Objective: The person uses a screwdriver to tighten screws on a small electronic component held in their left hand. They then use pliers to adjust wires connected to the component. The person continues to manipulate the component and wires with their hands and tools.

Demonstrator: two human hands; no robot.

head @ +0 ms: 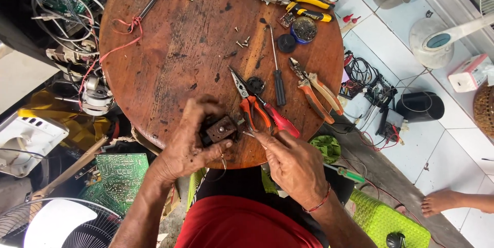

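Brown boxy part [220, 129] faces up, gripped by left hand [188, 142]; right hand [290, 163] pinches small metal piece [249, 134].

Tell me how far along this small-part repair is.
Done: loose screws lie out on the round table, so something looks opened. In hand: the left hand grips a small dark switch-like block, while the right hand brings a thin metal piece to its side. Left: block unfinished; pliers and screwdriver remain out.
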